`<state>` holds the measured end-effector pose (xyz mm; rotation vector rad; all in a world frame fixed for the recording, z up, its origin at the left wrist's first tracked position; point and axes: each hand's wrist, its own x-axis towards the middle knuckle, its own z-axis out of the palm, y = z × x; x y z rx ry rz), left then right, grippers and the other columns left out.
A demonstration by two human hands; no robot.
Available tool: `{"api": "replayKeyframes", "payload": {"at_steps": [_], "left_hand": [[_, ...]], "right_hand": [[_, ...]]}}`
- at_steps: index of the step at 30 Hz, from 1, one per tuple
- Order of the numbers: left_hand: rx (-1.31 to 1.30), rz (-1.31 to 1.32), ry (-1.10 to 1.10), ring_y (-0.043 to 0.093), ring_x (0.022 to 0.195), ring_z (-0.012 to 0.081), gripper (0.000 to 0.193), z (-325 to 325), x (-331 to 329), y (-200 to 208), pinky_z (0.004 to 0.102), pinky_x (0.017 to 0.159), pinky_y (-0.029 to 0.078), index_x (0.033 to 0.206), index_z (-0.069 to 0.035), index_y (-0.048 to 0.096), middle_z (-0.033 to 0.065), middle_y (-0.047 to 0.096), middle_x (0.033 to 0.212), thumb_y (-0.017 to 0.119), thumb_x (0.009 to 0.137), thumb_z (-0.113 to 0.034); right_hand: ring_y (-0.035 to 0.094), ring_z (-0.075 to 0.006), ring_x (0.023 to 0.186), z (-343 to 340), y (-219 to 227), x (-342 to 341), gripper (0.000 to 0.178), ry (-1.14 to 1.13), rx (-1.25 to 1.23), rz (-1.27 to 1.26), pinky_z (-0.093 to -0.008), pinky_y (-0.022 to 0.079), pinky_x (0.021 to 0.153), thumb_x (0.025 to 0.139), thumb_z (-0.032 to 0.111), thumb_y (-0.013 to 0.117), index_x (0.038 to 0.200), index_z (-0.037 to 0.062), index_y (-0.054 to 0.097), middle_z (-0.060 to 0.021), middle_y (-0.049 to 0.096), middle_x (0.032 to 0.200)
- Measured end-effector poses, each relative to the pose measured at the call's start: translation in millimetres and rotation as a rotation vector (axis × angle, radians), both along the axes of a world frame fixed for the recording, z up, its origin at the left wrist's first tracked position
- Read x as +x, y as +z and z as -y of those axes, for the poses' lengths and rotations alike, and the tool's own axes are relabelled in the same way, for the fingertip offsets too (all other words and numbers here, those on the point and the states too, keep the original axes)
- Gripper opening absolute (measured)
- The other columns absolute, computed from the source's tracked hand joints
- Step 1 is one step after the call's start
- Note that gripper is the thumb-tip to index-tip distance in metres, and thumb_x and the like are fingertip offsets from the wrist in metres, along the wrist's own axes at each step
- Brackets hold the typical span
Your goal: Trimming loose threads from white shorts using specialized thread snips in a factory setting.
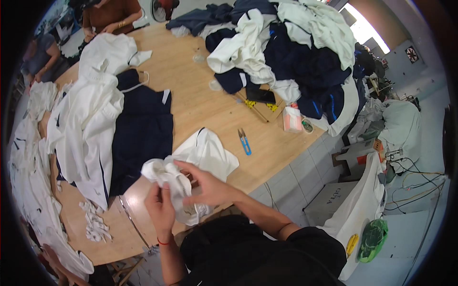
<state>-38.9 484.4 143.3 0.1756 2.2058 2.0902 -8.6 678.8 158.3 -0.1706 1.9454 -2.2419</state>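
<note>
Garment (pixel 207 150), white, lies at the lower centre of the head view, its near part bunched up between two hands. The left hand (pixel 161 208) pinches this bunch between thumb and fingers; the right hand (pixel 210 186) curves along its right side, touching it, though whether it grips cannot be told. Blue-handled snips (pixel 245 144) lie on the tabletop (pixel 200 109) just right of centre. Navy cloth (pixel 143 133) spreads at left; white and navy clothes (pixel 305 57) are heaped at upper right.

White garment (pixel 204 150), thin dark trim; one end bunched, crumpled; other spread loosely on wooden table (pixel 191 97).
</note>
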Motion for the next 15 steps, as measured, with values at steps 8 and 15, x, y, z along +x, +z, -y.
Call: {"api": "replayKeyframes", "payload": {"at_steps": [8, 15], "left_hand": [[-0.087, -0.358, -0.173, 0.071, 0.111, 0.0255, 0.022, -12, -7, 33, 0.0357, 0.097, 0.053, 0.107, 0.002, 0.080, 0.0159, 0.076, 0.114, 0.061, 0.105, -0.008], [-0.072, -0.022, -0.187, 0.073, 0.101, 0.0272, 0.018, -11, -18, -45, 0.0349, 0.093, 0.054, 0.105, 0.003, 0.077, 0.0160, 0.077, 0.110, 0.066, 0.105, -0.011]], "right_hand": [[0.068, -0.0171, 0.118, -103, 64, -29, 0.066, -0.688, -0.033, 0.005, -0.0346, 0.055, 0.107, 0.083, -0.007, 0.084, 0.143, 0.0031, 0.061, -0.0056, 0.072, 0.125], [0.067, -0.0286, 0.121, -161, 277, 60, 0.048, -1.902, 0.430, -1.327, -0.0435, 0.063, 0.099, 0.090, -0.003, 0.079, 0.135, 0.0050, 0.065, -0.0123, 0.067, 0.132]]}}
